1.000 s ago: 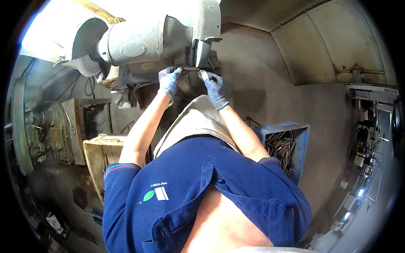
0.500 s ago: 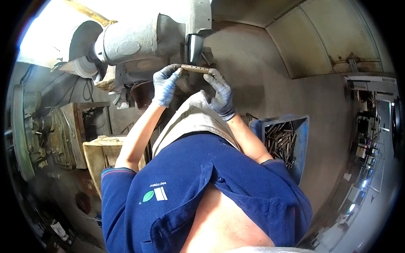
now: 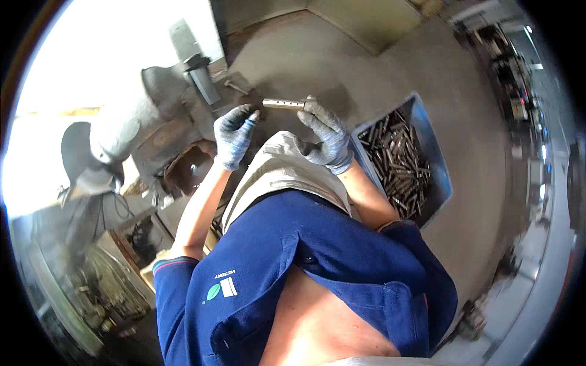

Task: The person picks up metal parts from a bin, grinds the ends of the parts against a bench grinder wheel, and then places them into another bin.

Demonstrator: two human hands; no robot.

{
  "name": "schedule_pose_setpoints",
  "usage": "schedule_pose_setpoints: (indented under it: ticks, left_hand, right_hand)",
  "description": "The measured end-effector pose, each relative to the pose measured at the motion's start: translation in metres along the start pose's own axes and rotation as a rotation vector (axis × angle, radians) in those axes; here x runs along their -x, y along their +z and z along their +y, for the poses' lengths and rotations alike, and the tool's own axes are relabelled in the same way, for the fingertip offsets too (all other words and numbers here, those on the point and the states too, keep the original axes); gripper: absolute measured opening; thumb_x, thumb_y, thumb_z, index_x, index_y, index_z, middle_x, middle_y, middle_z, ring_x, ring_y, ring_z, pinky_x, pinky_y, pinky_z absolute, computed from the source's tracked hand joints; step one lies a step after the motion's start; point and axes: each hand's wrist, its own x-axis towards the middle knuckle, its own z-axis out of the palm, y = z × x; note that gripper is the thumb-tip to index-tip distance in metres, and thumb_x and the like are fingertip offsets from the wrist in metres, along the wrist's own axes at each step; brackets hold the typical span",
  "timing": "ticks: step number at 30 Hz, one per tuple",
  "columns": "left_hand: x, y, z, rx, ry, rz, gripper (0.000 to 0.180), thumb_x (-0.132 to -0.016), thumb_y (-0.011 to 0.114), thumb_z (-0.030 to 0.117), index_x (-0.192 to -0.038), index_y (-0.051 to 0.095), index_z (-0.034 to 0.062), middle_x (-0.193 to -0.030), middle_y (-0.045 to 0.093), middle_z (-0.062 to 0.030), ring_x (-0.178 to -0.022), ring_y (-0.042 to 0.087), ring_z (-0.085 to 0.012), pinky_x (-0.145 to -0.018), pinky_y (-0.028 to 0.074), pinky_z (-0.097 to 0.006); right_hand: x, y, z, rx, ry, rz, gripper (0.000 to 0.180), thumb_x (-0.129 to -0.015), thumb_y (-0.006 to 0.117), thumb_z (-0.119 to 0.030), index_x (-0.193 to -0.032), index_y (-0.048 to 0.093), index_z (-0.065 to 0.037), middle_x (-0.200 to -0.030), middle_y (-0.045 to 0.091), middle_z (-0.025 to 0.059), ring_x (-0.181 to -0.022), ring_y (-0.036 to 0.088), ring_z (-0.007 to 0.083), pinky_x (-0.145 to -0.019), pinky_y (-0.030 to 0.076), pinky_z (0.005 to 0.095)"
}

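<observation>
Between thumb and fingers of my right hand (image 3: 326, 139), in a grey-blue glove, is the right end of a short metal tube (image 3: 282, 104) with a row of small holes. The tube lies nearly level in front of my lap. My left hand (image 3: 233, 139), gloved alike, has its fingers curled together just beside the tube's left end, with a small gap between them. Nothing shows in the left hand's fingers. By my right forearm stands a blue bin (image 3: 436, 146) holding many similar metal tubes (image 3: 395, 160).
To the left is a grey grinding machine (image 3: 116, 135) with a dark wheel guard (image 3: 74, 146) and an upright flat arm (image 3: 204, 85). Below it sits a brown, bowl-like container (image 3: 186, 171). Old machinery (image 3: 113, 280) stands at lower left, and a metal cabinet (image 3: 366, 21) at the back.
My view and body have turned right, so the grinder sits farther left and the bin shows more fully. My left hand has come off the tube; the right still grips it.
</observation>
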Motion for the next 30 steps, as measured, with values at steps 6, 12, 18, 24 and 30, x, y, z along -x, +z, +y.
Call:
schedule_pose_setpoints:
  ticks: [6, 12, 18, 24, 30]
  left_hand:
    - [0.007, 0.017, -0.002, 0.022, -0.038, -0.127, 0.012, -0.083, 0.064, 0.003, -0.092, 0.066, -0.0045, -0.08, 0.067, -0.0038, -0.072, 0.057, -0.0069, -0.068, 0.047, -0.022]
    - [0.014, 0.008, -0.025, -0.027, -0.03, -0.155, 0.014, -0.081, 0.066, 0.003, -0.093, 0.065, -0.0053, -0.083, 0.067, -0.0049, -0.074, 0.057, -0.0079, -0.07, 0.047, -0.022]
    - [0.035, -0.029, -0.041, -0.101, -0.223, -0.008, 0.023, -0.082, 0.066, 0.007, -0.099, 0.064, -0.0076, -0.089, 0.067, -0.0085, -0.079, 0.058, -0.011, -0.073, 0.047, -0.024]
    - [0.069, -0.06, -0.026, -0.007, -0.481, 0.19, 0.016, -0.084, 0.063, 0.01, -0.094, 0.059, -0.0026, -0.069, 0.06, -0.0093, -0.045, 0.052, -0.0142, -0.039, 0.042, -0.026]
    - [0.065, -0.105, -0.079, -0.091, -0.388, 0.092, 0.02, -0.084, 0.064, 0.012, -0.092, 0.061, -0.0065, -0.08, 0.064, -0.0111, -0.062, 0.056, -0.0155, -0.053, 0.048, -0.024]
  right_hand:
    - [0.023, -0.054, -0.003, 0.161, 0.006, 0.016, 0.055, -0.066, 0.079, -0.02, -0.115, 0.06, -0.005, -0.125, 0.052, 0.0145, -0.109, 0.056, 0.0328, -0.093, 0.047, 0.04]
    - [0.023, -0.078, -0.015, 0.175, 0.025, 0.047, 0.051, -0.064, 0.079, -0.018, -0.11, 0.061, -0.002, -0.115, 0.055, 0.0131, -0.103, 0.058, 0.0338, -0.091, 0.047, 0.0404]
    - [0.07, -0.106, -0.001, 0.376, 0.443, 0.24, 0.035, -0.067, 0.074, -0.011, -0.098, 0.064, -0.001, -0.107, 0.058, 0.014, -0.097, 0.06, 0.0294, -0.085, 0.049, 0.0339]
    - [0.218, -0.174, 0.054, 0.284, 0.969, 0.723, 0.022, -0.073, 0.07, -0.008, -0.091, 0.062, 0.002, -0.091, 0.062, 0.0109, -0.084, 0.06, 0.0212, -0.077, 0.05, 0.0278]
    - [0.229, -0.22, 0.052, 0.187, 1.136, 1.279, 0.011, -0.083, 0.065, -0.007, -0.091, 0.064, 0.001, -0.084, 0.064, 0.0051, -0.073, 0.058, 0.0139, -0.072, 0.05, 0.0253]
